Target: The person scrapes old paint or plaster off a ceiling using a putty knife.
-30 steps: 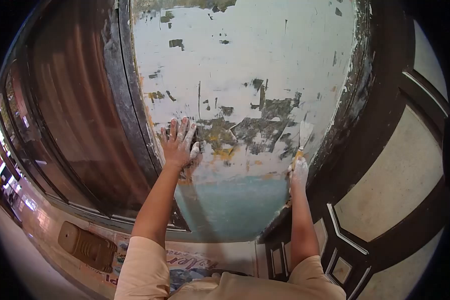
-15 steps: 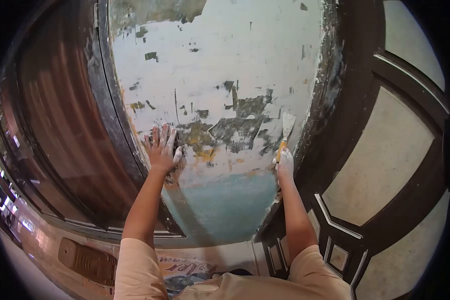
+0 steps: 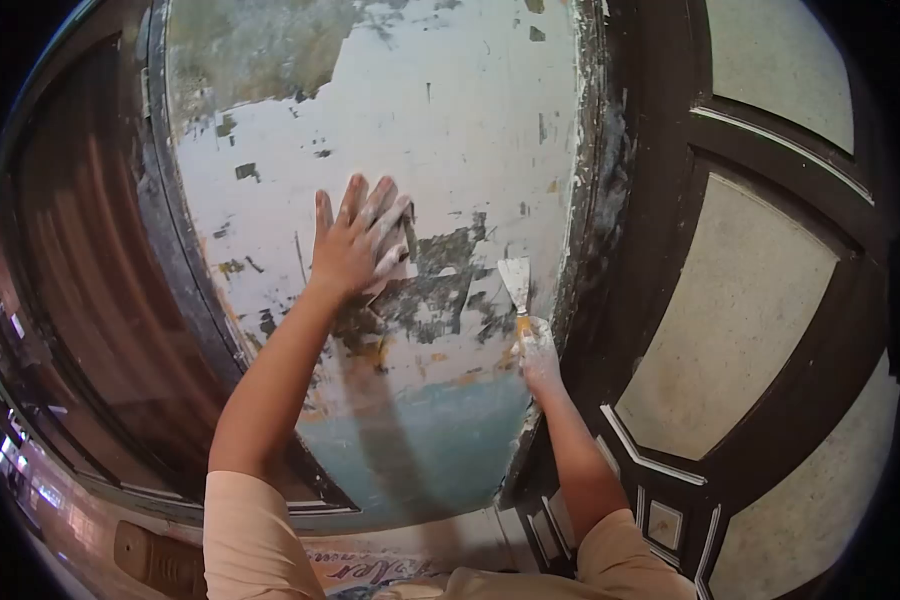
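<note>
Right hand: fingers closed round scraper, blade up, near right side of patchy white panel. Left hand: fingers spread, apparently against panel. Judged step: left-hand contact; any scraper stroke calls for steady blade angle.

Floor visible along the near edge and at left; pinkish brown, glossy, with bright reflections toward the far left. On it, near left: a brown moulded item, rounded end facing left, slots across its body; right part hidden by a sleeve, type unclear. Near centre: a pale printed sheet, large reddish-brown cursive lettering, only part legible, a darker blue-grey patch at its near side, partly covered by clothing. Ground between item and sheet mostly hidden.
</note>
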{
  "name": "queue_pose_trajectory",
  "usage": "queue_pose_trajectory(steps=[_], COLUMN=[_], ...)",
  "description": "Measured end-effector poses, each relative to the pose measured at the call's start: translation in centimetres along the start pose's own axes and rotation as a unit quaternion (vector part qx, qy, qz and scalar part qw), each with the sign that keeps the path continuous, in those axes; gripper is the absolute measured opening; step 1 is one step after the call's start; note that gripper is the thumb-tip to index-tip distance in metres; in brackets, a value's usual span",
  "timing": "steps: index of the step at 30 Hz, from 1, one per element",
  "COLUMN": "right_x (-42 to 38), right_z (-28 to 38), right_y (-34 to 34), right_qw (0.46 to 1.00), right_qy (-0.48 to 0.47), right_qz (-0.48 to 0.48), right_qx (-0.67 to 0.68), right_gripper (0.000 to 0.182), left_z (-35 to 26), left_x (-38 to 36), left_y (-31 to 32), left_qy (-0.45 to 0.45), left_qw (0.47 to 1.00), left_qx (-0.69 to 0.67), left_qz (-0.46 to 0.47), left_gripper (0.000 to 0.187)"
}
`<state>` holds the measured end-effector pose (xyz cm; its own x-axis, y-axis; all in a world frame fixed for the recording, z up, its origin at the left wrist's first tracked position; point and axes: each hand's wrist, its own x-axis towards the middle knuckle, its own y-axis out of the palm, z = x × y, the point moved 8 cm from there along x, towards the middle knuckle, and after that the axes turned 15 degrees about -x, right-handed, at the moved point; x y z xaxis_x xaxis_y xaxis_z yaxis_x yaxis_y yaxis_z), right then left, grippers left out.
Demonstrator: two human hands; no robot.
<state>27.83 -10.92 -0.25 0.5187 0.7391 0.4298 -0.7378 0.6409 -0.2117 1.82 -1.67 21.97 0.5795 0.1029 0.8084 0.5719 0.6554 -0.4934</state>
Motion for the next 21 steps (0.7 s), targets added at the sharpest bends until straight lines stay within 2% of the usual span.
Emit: queue_pose_trajectory(steps=[2, 3, 4, 5, 6, 8, 9, 11, 12, 15, 17, 19, 21], right_x=[-0.3, -0.6, -1.2, -1.5, -1.5, -2.0, -2.3, -2.1, -2.1, -2.0, -0.4, 2.1, 4.2], right_z=[0.4, 0.0, 0.7, 1.5, 1.8, 1.0, -0.2, -1.2, -3.1, -5.0, -3.9, 0.0, 5.9], right_y=[0.4, 1.0, 1.1, 1.3, 1.2, 2.2, 2.2, 1.8, 1.7, 1.7, 1.7, 0.9, -0.5], right_qw=[0.996, 0.991, 0.981, 0.948, 0.947, 0.977, 0.978, 0.963, 0.97, 0.973, 0.976, 0.938, 0.941], right_qy=[-0.061, -0.072, -0.151, -0.225, -0.227, -0.129, -0.12, -0.211, -0.166, -0.107, -0.12, -0.196, -0.225], right_qz=[-0.051, -0.072, -0.115, -0.155, -0.156, -0.063, -0.062, -0.086, -0.096, -0.132, -0.129, -0.199, -0.178], right_qx=[0.049, 0.088, -0.039, -0.164, -0.164, -0.161, -0.158, -0.141, -0.148, -0.158, -0.124, -0.207, -0.178], right_gripper=[0.039, 0.038, 0.037, 0.037, 0.037, 0.043, 0.043, 0.038, 0.037, 0.038, 0.037, 0.037, 0.033], left_z=[-0.3, -0.5, -1.0, -0.9, -0.7, -0.6, -0.4, -0.5, -0.4, -0.4, -0.3, -0.4, -0.2], left_x=[4.7, 6.5, 8.0, 9.2, 10.0, 10.1, 9.7, 9.8, 9.8, 9.7, 9.6, 9.6, 9.6], left_y=[-1.0, -1.4, -1.4, -2.0, -2.4, -2.1, -2.0, -1.9, -1.9, -1.9, -1.8, -1.8, -1.8], left_qy=[0.002, 0.0, 0.0, -0.034, -0.067, -0.075, -0.087, -0.081, -0.083, -0.087, -0.095, -0.097, -0.1], left_qw=[1.0, 0.999, 0.999, 0.996, 0.989, 0.988, 0.987, 0.986, 0.986, 0.987, 0.987, 0.987, 0.987], left_qx=[0.006, 0.014, 0.014, 0.032, 0.05, 0.052, 0.053, 0.063, 0.065, 0.066, 0.057, 0.058, 0.06], left_qz=[-0.017, -0.032, -0.037, -0.081, -0.121, -0.122, -0.126, -0.132, -0.129, -0.121, -0.114, -0.11, -0.109], left_gripper=[0.067, 0.066, 0.066, 0.065, 0.063, 0.062, 0.061, 0.06, 0.06, 0.059, 0.06, 0.06, 0.06])
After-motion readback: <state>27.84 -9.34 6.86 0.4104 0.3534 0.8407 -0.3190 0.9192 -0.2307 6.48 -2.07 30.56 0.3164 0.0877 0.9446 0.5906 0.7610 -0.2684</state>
